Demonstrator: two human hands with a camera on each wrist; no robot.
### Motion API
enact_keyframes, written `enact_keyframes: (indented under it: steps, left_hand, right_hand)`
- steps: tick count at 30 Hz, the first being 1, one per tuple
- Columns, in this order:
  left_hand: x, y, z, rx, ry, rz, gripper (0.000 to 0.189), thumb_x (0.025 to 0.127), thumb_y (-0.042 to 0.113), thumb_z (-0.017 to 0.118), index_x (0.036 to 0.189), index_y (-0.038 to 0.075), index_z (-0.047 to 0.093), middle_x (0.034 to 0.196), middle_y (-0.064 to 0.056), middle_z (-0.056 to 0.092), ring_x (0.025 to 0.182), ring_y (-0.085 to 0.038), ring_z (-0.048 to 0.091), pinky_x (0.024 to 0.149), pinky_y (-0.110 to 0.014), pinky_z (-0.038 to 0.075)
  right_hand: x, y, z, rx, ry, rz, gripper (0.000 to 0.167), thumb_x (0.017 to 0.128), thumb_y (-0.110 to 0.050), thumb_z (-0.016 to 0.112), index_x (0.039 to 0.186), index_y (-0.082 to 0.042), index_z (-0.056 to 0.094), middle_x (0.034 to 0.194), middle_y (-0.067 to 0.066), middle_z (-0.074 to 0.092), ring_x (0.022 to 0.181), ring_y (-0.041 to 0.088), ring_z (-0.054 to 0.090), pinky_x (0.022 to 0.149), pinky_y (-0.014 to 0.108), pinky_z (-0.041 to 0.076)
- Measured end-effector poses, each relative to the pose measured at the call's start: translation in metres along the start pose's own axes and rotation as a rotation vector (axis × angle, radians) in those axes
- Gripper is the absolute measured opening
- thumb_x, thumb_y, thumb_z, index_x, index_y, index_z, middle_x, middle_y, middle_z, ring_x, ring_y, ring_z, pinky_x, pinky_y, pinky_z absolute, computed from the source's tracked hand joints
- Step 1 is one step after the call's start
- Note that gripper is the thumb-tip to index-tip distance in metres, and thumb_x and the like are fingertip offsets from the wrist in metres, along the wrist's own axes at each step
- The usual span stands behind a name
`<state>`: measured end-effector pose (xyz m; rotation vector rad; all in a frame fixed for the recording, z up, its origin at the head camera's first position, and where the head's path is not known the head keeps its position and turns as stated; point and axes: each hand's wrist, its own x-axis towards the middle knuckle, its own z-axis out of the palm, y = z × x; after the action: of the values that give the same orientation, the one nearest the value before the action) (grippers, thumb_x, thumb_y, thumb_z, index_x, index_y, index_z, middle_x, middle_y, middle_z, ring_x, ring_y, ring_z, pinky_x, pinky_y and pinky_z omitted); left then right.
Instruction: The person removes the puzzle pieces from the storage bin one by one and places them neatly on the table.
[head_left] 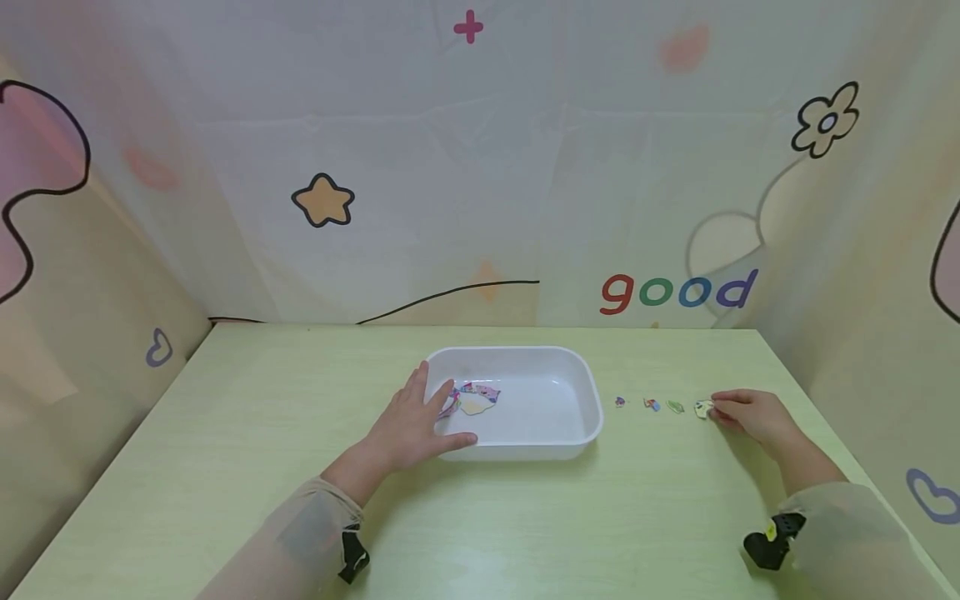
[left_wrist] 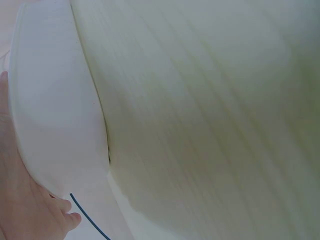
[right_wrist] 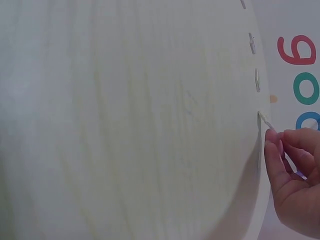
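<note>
My right hand [head_left: 757, 417] pinches a small pale paper cutout [head_left: 702, 409] between thumb and fingertips. In the right wrist view that cutout [right_wrist: 265, 120] is tilted, its far edge right at the table. Three small colourful cutouts lie in a row left of it: a purple one [head_left: 619, 402], a red and blue one [head_left: 652, 405] and a green one [head_left: 675, 407]. My left hand [head_left: 411, 422] rests with spread fingers at the left end of a white plastic tray [head_left: 540, 451], thumb along the front rim. Inside the tray lie pink and purple printed paper scraps [head_left: 480, 398].
The pale wood-grain table [head_left: 240, 433] carries the tray at its middle. A printed curtain [head_left: 420, 167] closes off the back and both sides, with the word "good" [head_left: 678, 292] low on the right. A black wrist mount [head_left: 774, 542] sits by the right sleeve.
</note>
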<state>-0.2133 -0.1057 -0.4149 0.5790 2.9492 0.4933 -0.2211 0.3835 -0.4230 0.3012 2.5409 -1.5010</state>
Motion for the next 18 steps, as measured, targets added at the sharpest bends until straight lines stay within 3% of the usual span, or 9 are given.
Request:
enact_keyframes:
  steps: [10,18]
  left_hand:
    - [-0.001,0.001,-0.001,-0.016,0.004,-0.001,0.094,0.077,0.074,0.05,0.147,0.015,0.03,0.154,-0.021,-0.002,0.138,-0.041,0.01,0.108,-0.053,0.018]
    - [-0.001,0.0,-0.001,-0.014,-0.004,0.005,0.094,0.077,0.074,0.049,0.148,0.015,0.029,0.154,-0.02,-0.003,0.138,-0.04,0.009,0.108,-0.053,0.018]
  right_hand:
    - [-0.001,-0.001,0.003,-0.04,0.023,-0.038,0.043,0.097,-0.01,0.047,0.124,0.023,0.039,0.095,0.007,0.065,0.072,-0.004,0.059,0.067,0.015,0.049]
    - [-0.003,-0.011,0.012,-0.025,0.004,-0.06,0.048,0.1,-0.019,0.043,0.131,0.018,0.037,0.125,0.033,0.047,0.082,-0.003,0.058,0.075,0.018,0.05]
